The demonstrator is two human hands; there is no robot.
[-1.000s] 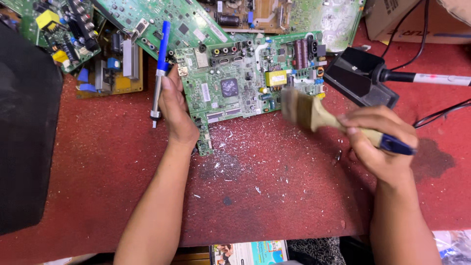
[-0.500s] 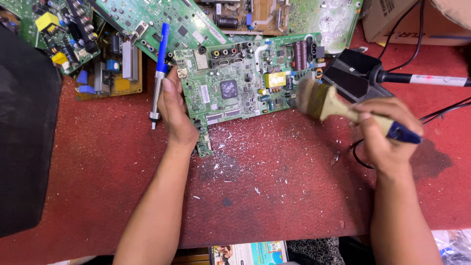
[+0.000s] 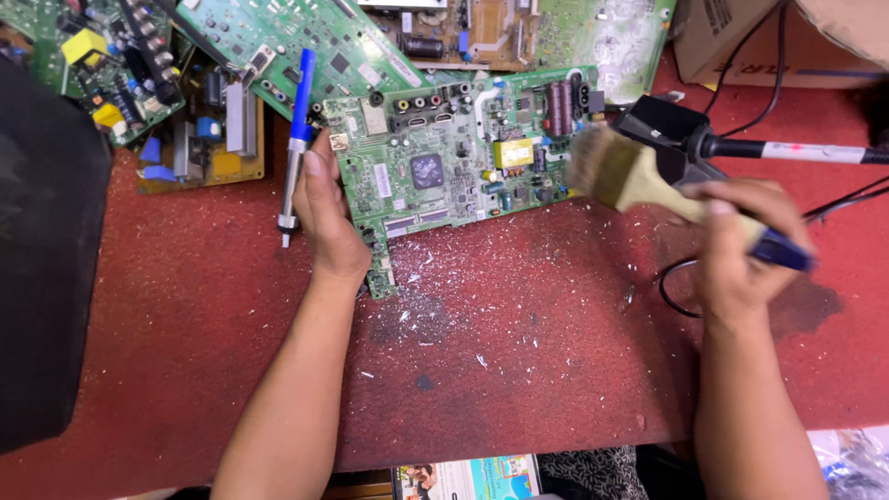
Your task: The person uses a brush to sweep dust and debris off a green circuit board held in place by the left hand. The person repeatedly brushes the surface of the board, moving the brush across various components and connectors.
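A green circuit board (image 3: 454, 157) lies flat on the red table top (image 3: 519, 352). My left hand (image 3: 329, 218) rests on the board's left edge, thumb up, pressing it down. My right hand (image 3: 741, 245) grips a paintbrush (image 3: 639, 181) with a pale wooden ferrule end and a blue handle tip. Its tan bristles hang blurred just off the board's right edge, a little above the table. White flecks of debris (image 3: 435, 278) are scattered on the red surface below the board.
A blue-and-silver desoldering pump (image 3: 296, 139) lies left of my left hand. More circuit boards (image 3: 278, 37) are stacked at the back. A black soldering tool with stand (image 3: 685, 139) and cable sits at the right, a cardboard box (image 3: 769, 37) behind it, a black object (image 3: 42, 268) far left.
My right hand has carried the brush rightwards and slightly up, off the board's lower right corner to beside its right edge. My left hand and the board have stayed put.
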